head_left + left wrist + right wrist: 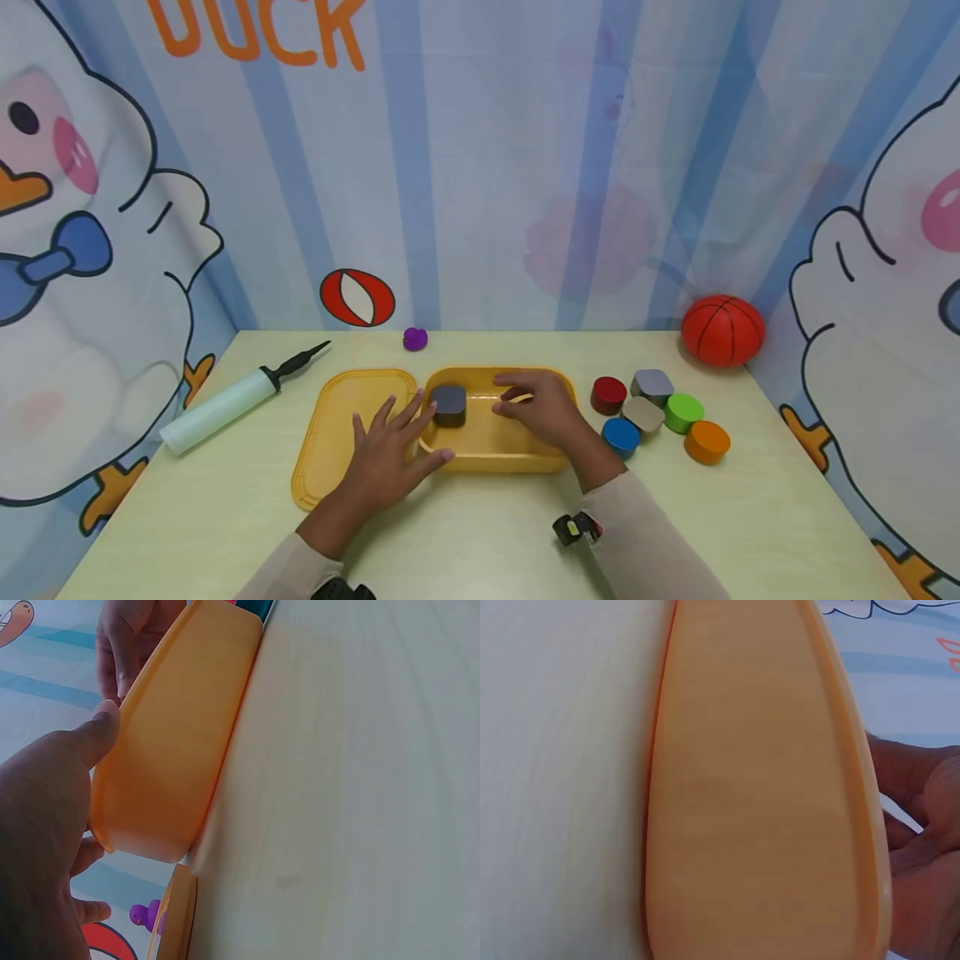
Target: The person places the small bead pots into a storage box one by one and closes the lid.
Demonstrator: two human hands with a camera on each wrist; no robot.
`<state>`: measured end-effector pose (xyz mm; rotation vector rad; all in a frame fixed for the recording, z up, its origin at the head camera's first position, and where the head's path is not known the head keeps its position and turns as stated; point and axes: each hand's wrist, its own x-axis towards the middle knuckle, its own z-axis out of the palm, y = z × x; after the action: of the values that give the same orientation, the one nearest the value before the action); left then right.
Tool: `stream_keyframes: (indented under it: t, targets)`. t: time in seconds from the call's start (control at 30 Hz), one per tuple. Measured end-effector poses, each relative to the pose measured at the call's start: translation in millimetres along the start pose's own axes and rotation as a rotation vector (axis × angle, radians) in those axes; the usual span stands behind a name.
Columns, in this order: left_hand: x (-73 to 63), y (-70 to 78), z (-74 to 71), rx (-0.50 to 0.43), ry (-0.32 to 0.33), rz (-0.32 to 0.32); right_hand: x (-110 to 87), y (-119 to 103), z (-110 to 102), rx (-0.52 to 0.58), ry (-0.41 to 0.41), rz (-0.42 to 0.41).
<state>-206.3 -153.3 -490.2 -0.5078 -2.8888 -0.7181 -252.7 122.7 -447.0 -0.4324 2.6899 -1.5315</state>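
The box (502, 463) sits on the table (465, 537) in front of me, with one dark grey block (450, 406) inside, near its left end. My left hand (390, 462) is spread, fingers straight and fanned between lid and box, the thumb pointing at the near rim; it grips nothing. My right hand (540, 404) reaches over the right end of the box, palm turned inward, thumb and fingers loosely bent and apart, with nothing visible between them.

From the head I see into the box; both wrist views show its outer wall instead, and the block is hidden there. The left wrist view alone shows my left thumb up close at the rim, with the other fingers on the far side of it.

Counting outward: one box, one lid (326, 442) lying just left of it, and six more blocks grouped to the right: red (608, 395), grey (652, 384), beige (642, 414), green (684, 413), blue (621, 437) and orange (707, 442). Farther off are one ball (723, 331), one purple toy (415, 339) and one pump (221, 411).
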Motion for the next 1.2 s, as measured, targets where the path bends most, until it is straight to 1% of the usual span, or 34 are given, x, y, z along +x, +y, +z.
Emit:
stream_keyframes:
  t: [0.13,0.3,0.4,0.5,0.6,0.67,0.9,1.03,1.2]
  targets:
    - [0.0,-1.0,0.5,0.001,0.004,0.003,-8.0,6,-15,0.002,0.020,-0.053]
    - [-0.9,-1.7,0.6,-0.004,0.022,0.015,-18.4,15,-31,0.013,0.074,-0.119]
    - [-1.5,-2.1,0.5,-0.009,0.024,0.017,-24.7,23,-37,-0.007,0.122,-0.169]
    - [-1.8,-2.2,0.2,-0.006,0.025,0.018,-31.7,31,-44,-0.057,0.161,-0.239]
    - [-1.8,-1.6,-0.3,0.003,0.029,0.027,-38.5,37,-51,-0.090,0.179,-0.292]
    - [-1.7,-1.1,-0.9,0.009,0.032,0.033,-42.7,40,-56,-0.106,0.181,-0.295]
    - [-0.8,-0.1,-1.3,0.027,0.044,0.035,-54.0,52,-71,-0.133,0.179,-0.227]
    - [-0.2,-0.5,-0.9,0.039,0.067,0.039,-61.2,57,-80,-0.178,0.211,-0.206]
    - [0.2,-4.0,1.6,0.055,0.066,0.032,-70.3,66,-92,-0.186,0.259,-0.173]
